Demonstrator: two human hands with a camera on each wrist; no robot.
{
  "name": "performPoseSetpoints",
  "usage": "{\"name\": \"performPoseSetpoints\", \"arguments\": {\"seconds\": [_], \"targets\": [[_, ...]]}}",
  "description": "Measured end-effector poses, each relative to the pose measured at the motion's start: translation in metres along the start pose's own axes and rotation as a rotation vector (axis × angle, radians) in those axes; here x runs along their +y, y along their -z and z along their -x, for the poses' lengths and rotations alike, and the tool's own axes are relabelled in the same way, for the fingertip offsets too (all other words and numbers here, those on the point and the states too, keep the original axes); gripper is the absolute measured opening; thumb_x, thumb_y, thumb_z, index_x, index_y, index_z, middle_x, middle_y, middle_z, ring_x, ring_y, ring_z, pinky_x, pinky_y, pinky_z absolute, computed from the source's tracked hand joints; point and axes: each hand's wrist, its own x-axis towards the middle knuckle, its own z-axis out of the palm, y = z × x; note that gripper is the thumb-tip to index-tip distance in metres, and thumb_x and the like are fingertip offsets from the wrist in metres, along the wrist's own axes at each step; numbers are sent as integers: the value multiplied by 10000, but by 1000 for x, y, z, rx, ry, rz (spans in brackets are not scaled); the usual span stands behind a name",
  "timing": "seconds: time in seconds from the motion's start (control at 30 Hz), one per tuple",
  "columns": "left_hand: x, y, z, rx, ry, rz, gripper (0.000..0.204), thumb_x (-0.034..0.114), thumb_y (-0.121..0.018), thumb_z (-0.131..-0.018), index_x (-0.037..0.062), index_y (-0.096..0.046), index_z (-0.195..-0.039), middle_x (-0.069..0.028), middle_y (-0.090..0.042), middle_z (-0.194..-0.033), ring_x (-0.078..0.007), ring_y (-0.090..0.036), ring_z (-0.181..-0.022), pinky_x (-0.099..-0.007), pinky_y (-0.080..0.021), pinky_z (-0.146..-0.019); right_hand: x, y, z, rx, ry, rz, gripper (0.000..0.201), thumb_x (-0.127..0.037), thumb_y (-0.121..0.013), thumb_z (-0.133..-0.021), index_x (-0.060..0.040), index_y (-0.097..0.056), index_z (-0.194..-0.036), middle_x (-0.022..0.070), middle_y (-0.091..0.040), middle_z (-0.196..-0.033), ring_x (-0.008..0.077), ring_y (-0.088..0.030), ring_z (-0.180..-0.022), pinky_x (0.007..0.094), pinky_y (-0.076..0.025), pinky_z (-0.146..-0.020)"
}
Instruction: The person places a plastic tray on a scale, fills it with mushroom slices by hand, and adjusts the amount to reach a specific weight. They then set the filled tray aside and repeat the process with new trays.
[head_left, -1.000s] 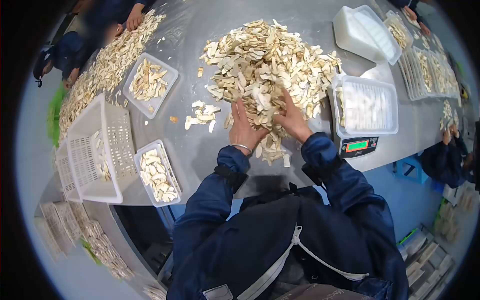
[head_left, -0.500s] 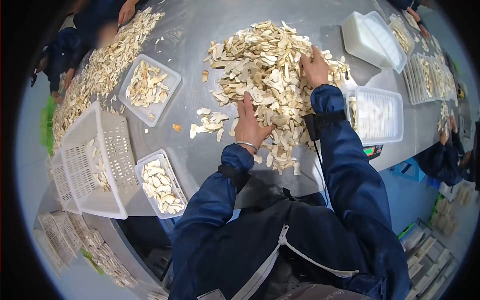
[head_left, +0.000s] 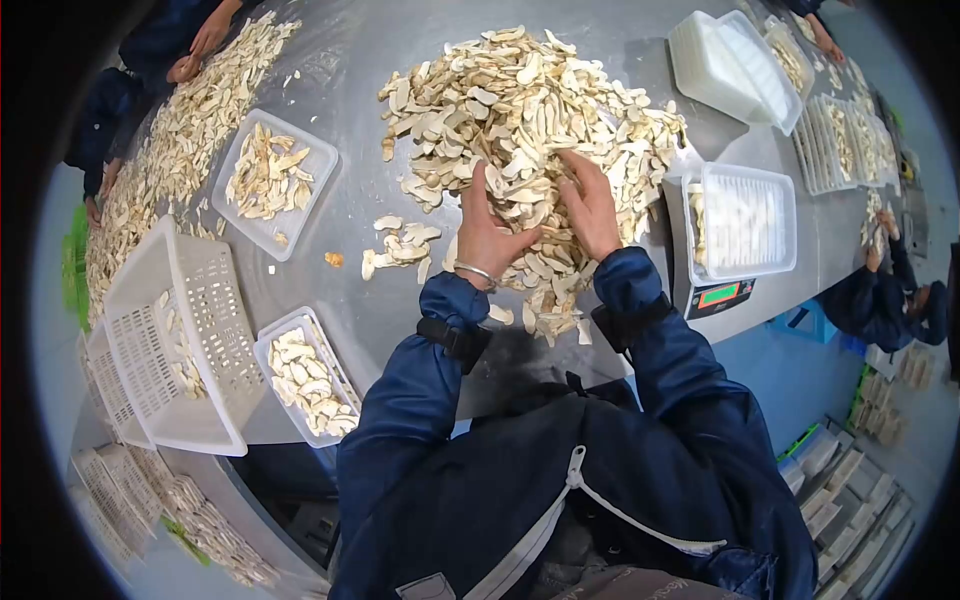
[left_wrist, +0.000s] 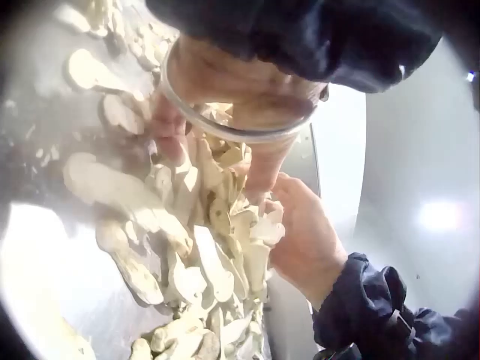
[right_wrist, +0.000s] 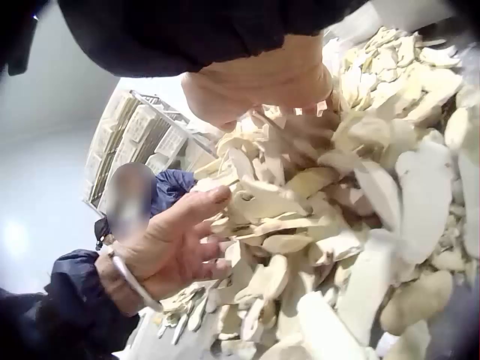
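Note:
A large heap of pale, dried-looking mushroom slices (head_left: 520, 85) lies on the metal table. At its near side my left hand (head_left: 487, 235), with a bracelet (head_left: 475, 273) at the wrist, stands with fingers extended and thumb spread. Facing it, my right hand (head_left: 593, 212) rests against the slices with gently bent fingers. Slices fill the space between both palms. In the right wrist view the left hand (right_wrist: 176, 251) is loose-fingered beside the heap, while the right hand's fingertips are partly hidden among slices. A few loose slices (head_left: 402, 247) lie left of the heap.
On the right, a clear tub (head_left: 788, 225) stands on a scale (head_left: 718, 297) with a lit display. Stacked tubs (head_left: 700, 70) are behind it. To the left are a tray (head_left: 322, 165) of slices, a perforated basket (head_left: 225, 330) and a smaller tub (head_left: 265, 352). Other people work around the table.
Half a second ago my right hand was on the heap's far right; it has come back toward me and leftward, opposite the left hand. The left hand stays at the near side.

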Motion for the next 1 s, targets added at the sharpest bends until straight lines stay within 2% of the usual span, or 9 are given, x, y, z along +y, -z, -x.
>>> {"name": "performPoseSetpoints", "arguments": {"seconds": [0.1,0.13,0.23,0.33,0.47,0.57,0.73,0.8,1.0], "targets": [[3,-2,1,-11,-96,-266,1202,170,-857,-528,60,-121,-1472,-215,-398,-1236,-354,-461,-1134,-375,-447,-938,-12,3,0,-125,-172,-225,411,-209,-554,-882,-39,-534,-1255,200,-533,-1257,342,-476,-1158,417,-359,-1004],[7,-6,1,-60,-17,-287,1220,177,-859,-517,63,-107,-1471,-218,-397,-1229,-377,-429,-1157,-392,-408,-981,0,-6,4,-108,-36,-73,415,-220,-545,-897,-32,-527,-1267,204,-524,-1274,348,-467,-1176,410,-362,-1002],[3,-9,-1,-43,-8,-23,1204,173,-859,-515,55,-131,-1467,-212,-402,-1233,-368,-440,-1156,-395,-409,-982,-10,-14,10,-132,-172,-199,395,-223,-523,-917,-51,-536,-1273,185,-538,-1251,335,-498,-1155,378,-362,-1010],[-10,-5,3,-60,27,240,1110,153,-852,-546,51,-215,-1449,-203,-409,-1307,-315,-452,-1202,-374,-401,-1001,-5,-23,16,-117,-391,-488,372,-192,-530,-917,-64,-547,-1266,144,-552,-1233,253,-523,-1131,335,-394,-976],[13,13,13,-83,43,355,1017,114,-833,-590,47,-263,-1430,-171,-427,-1340,-262,-469,-1208,-348,-402,-1007,-45,-9,16,-116,-304,-645,357,-119,-542,-905,-48,-551,-1256,94,-545,-1223,153,-524,-1080,272,-436,-903],[31,18,23,-2,4,233,954,89,-823,-610,46,-308,-1412,-156,-457,-1314,-236,-497,-1169,-334,-420,-987,-54,-1,16,-181,-362,-672,357,-108,-547,-901,-42,-552,-1252,94,-538,-1233,166,-525,-1096,278,-429,-918],[76,12,33,60,-36,300,925,31,-800,-629,53,-310,-1413,-147,-457,-1307,-232,-519,-1144,-328,-462,-944,-68,26,14,-146,-196,-712,370,-108,-584,-869,-51,-572,-1234,116,-540,-1237,217,-519,-1128,324,-414,-961],[115,3,34,46,-23,411,903,16,-787,-637,57,-319,-1408,-139,-449,-1303,-220,-542,-1116,-323,-499,-893,-78,56,9,-130,-113,-684,380,-111,-599,-858,-65,-576,-1235,111,-551,-1228,216,-523,-1126,320,-418,-955],[181,-71,21,41,-273,238,931,70,-815,-611,75,-325,-1402,-166,-444,-1258,-312,-472,-1168,-382,-401,-992,-64,169,6,0,-17,-681,380,-90,-597,-856,-57,-577,-1234,95,-560,-1237,194,-520,-1154,302,-403,-985]]}}
